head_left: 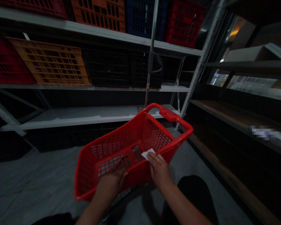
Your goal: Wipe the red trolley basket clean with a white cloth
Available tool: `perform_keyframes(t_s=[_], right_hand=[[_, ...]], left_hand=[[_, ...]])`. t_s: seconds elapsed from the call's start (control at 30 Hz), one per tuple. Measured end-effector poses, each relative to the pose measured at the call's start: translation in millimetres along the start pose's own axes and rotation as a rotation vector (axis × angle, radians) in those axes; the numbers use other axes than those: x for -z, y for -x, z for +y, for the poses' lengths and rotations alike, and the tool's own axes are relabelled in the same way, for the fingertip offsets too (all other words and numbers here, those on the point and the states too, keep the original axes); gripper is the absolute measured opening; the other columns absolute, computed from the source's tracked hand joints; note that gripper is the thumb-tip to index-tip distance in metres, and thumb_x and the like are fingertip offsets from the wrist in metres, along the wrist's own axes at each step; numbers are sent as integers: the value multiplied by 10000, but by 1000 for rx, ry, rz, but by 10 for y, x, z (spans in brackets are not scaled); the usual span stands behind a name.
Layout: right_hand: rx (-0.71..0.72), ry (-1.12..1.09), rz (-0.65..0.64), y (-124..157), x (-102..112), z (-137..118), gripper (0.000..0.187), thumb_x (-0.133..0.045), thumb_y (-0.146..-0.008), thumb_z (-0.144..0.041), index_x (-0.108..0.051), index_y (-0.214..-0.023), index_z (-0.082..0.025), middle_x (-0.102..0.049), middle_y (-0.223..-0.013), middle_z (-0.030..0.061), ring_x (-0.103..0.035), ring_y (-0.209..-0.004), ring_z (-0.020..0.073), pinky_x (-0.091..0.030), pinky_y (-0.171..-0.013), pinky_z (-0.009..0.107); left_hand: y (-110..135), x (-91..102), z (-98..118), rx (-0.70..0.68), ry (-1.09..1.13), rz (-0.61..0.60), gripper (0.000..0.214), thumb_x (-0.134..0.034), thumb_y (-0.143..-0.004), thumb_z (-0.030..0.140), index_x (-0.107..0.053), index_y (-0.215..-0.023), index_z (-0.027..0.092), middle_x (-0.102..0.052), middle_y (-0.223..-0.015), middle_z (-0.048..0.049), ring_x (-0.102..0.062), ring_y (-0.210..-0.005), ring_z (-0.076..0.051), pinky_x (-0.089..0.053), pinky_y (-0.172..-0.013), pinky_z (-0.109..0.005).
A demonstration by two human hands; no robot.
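A red plastic shopping cart basket [84,162] stands tilted in front of me, its handle [173,116] at the far right end. My left hand [111,184] grips the near rim, thumb outside and fingers hidden over the inner side. Farther right along the same rim, my right hand [158,168] presses a folded white cloth or tissue [148,153] with its fingers. Part of the white piece hangs over the basket's inside. Through the basket's grid floor the grey ground shows.
White metal shelving [103,115] runs behind the basket, holding a yellow crate [58,64], black crates [107,68], and red crates [184,23]. A metal pole [152,40] rises behind the basket. Dark shelves [224,109] stand close on the right. Grey floor [21,184] lies at left.
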State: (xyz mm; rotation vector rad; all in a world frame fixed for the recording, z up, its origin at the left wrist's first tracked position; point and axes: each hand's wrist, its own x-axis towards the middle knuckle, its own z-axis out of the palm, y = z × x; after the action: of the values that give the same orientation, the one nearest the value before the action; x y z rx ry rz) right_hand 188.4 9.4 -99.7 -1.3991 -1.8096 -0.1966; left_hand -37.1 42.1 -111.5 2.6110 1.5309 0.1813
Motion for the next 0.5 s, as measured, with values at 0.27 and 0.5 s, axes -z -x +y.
perform_keyframes(t_s=[0.27,0.5], right_hand=[[-97,149,113,-263,548,431,374,-449,-757,-30,-650,-1051,-145,-654,-1073,97,-572,-959,227,-475,-881,397],[-79,173,18,-306,482,165,361,-459,-760,-36,-652,-1047,-138,-655,-1070,91,-564,-948,222,-455,-878,366]], left_hand=[[27,79,-328,-54,27,-6,391,-252,-909,370,-593,-1027,219,-700,-930,-58,-665,-839,-209,-491,-720,-296],[87,164,-516,-49,64,28,406,-252,-907,388,-622,-941,224,-702,-909,-49,-657,-832,-187,-471,-741,-269]])
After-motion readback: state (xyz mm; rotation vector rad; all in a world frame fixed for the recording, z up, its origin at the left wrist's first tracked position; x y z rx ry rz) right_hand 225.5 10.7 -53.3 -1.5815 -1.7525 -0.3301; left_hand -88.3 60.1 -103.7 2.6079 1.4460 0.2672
